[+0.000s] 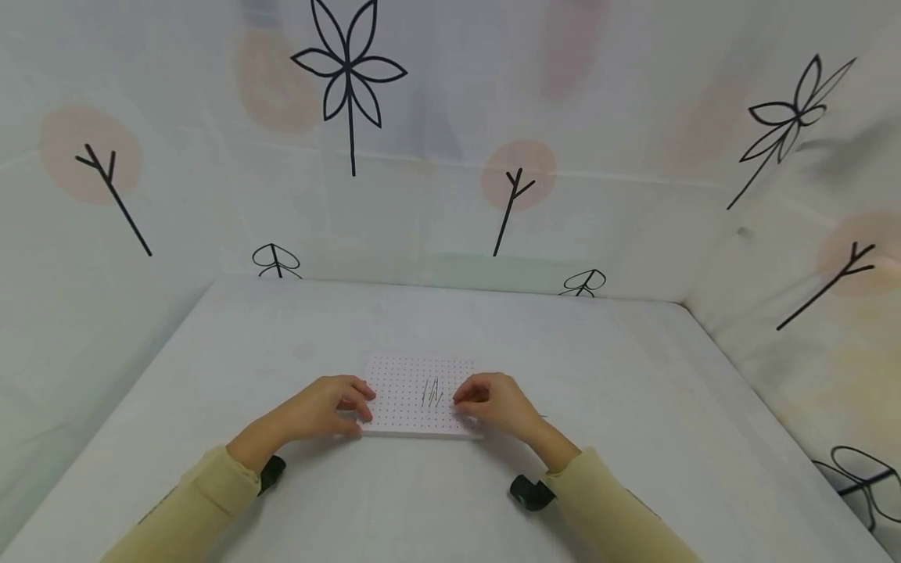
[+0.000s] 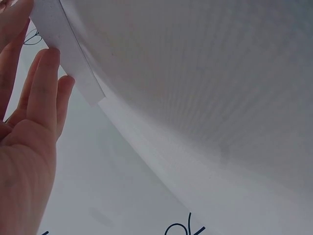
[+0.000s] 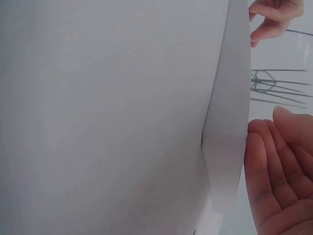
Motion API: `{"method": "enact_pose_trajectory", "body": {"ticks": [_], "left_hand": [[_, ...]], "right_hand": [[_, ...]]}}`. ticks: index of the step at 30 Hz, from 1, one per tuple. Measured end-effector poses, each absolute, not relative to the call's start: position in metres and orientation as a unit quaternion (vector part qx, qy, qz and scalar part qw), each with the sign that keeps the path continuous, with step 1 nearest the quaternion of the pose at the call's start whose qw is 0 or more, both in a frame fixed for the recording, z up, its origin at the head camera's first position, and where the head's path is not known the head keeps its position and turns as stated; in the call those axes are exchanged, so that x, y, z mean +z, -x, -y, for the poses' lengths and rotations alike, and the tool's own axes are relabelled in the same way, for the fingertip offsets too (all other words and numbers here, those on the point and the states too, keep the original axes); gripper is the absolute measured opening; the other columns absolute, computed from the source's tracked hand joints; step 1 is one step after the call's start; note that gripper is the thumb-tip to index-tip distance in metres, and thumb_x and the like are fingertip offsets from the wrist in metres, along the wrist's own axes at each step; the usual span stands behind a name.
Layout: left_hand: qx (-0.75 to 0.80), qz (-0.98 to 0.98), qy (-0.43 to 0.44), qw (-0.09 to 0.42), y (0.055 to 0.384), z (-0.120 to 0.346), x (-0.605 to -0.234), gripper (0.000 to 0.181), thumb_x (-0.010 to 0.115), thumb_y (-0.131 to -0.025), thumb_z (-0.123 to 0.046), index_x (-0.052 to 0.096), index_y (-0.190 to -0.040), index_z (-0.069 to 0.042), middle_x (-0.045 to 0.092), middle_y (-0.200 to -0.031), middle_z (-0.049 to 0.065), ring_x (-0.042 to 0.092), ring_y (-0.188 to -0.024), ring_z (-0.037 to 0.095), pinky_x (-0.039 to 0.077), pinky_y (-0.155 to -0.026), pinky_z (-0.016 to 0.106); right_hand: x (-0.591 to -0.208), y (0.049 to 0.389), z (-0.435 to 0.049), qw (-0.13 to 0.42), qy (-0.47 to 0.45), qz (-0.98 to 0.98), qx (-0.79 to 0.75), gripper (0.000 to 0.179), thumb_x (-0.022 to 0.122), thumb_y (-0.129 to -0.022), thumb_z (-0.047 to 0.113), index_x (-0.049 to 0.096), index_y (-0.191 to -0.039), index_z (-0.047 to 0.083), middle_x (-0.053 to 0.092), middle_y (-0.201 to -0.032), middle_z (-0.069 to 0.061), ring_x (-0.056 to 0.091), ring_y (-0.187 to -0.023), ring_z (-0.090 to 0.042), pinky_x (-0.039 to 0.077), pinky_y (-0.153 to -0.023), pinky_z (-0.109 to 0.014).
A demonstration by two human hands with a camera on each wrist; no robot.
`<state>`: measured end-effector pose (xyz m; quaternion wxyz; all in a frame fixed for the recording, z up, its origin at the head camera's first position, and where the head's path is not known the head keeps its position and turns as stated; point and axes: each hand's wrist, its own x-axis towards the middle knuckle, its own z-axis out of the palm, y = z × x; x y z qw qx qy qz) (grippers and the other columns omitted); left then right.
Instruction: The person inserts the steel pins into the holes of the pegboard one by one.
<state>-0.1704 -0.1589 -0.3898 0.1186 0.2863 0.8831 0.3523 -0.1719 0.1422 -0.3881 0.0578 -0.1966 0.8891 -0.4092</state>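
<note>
A white pegboard (image 1: pixel 408 418) with rows of small holes lies flat on the table. Several thin metal pins (image 1: pixel 432 393) stand up from its right half, some of them leaning. My left hand (image 1: pixel 331 403) is at the board's left edge; in the left wrist view its straight fingers (image 2: pixel 43 93) rest against the side. Over the right part of the board is my right hand (image 1: pixel 496 399), thumb and fingertips brought together low over the holes. I cannot tell whether a pin is between them. In the right wrist view the curled fingers (image 3: pixel 274 166) are right at the board's edge.
A small thin dark piece (image 1: pixel 542 415) lies on the white table (image 1: pixel 296 328) beside the right wrist. White cloth walls (image 1: pixel 422 211) printed with black plants surround the table. A dark wrist camera (image 1: pixel 531 493) is by the right sleeve.
</note>
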Motion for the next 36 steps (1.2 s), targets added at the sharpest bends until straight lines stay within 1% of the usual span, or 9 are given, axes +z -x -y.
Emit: {"method": "enact_pose_trajectory", "body": {"ticks": [6, 8, 14, 20, 31, 36], "left_hand": [[0.357, -0.882, -0.284, 0.119, 0.169, 0.159, -0.389, 0.015, 0.076, -0.074, -0.003, 0.071, -0.08, -0.015, 0.057, -0.113, 0.004, 0.058, -0.103, 0.024, 0.049, -0.089, 0.036], [0.353, -0.882, -0.291, 0.113, 0.168, 0.159, -0.389, 0.014, 0.076, -0.074, -0.004, 0.071, -0.08, -0.014, 0.057, -0.112, 0.005, 0.058, -0.102, 0.025, 0.049, -0.088, 0.036], [0.351, -0.884, -0.286, 0.115, 0.167, 0.159, -0.387, 0.013, 0.077, -0.074, -0.005, 0.071, -0.08, -0.014, 0.057, -0.113, 0.005, 0.057, -0.104, 0.027, 0.049, -0.089, 0.038], [0.353, -0.885, -0.28, 0.122, 0.168, 0.158, -0.387, 0.014, 0.077, -0.073, -0.005, 0.071, -0.08, -0.015, 0.057, -0.113, 0.004, 0.057, -0.105, 0.026, 0.048, -0.089, 0.037], [0.35, -0.887, -0.274, 0.123, 0.169, 0.158, -0.389, 0.014, 0.077, -0.074, -0.006, 0.071, -0.08, -0.017, 0.057, -0.114, 0.003, 0.057, -0.104, 0.024, 0.048, -0.089, 0.037], [0.351, -0.886, -0.276, 0.122, 0.168, 0.158, -0.388, 0.014, 0.077, -0.074, -0.006, 0.071, -0.081, -0.016, 0.057, -0.113, 0.003, 0.057, -0.103, 0.025, 0.048, -0.089, 0.037]], "right_hand": [[-0.387, 0.168, -0.153, 0.062, 0.176, -0.892, -0.413, 0.009, 0.072, -0.08, 0.005, 0.068, -0.085, 0.011, 0.064, -0.084, 0.005, 0.06, -0.077, -0.011, 0.051, -0.074, -0.028], [-0.387, 0.167, -0.157, 0.061, 0.171, -0.892, -0.414, 0.009, 0.072, -0.08, 0.005, 0.069, -0.086, 0.01, 0.065, -0.084, 0.004, 0.06, -0.078, -0.012, 0.051, -0.075, -0.03], [-0.388, 0.165, -0.168, 0.05, 0.17, -0.894, -0.412, 0.009, 0.072, -0.079, 0.006, 0.069, -0.086, 0.01, 0.066, -0.085, 0.004, 0.062, -0.081, -0.012, 0.052, -0.079, -0.033], [-0.388, 0.162, -0.179, 0.035, 0.169, -0.9, -0.4, 0.009, 0.071, -0.08, 0.005, 0.069, -0.086, 0.01, 0.065, -0.086, 0.003, 0.061, -0.08, -0.012, 0.052, -0.077, -0.031], [-0.389, 0.16, -0.2, 0.035, 0.165, -0.906, -0.388, 0.007, 0.071, -0.081, 0.007, 0.069, -0.087, 0.008, 0.066, -0.085, 0.003, 0.062, -0.08, -0.012, 0.052, -0.074, -0.028], [-0.389, 0.16, -0.209, 0.031, 0.164, -0.908, -0.385, 0.007, 0.071, -0.081, 0.006, 0.069, -0.087, 0.007, 0.066, -0.085, 0.003, 0.062, -0.08, -0.013, 0.052, -0.073, -0.028]]}}
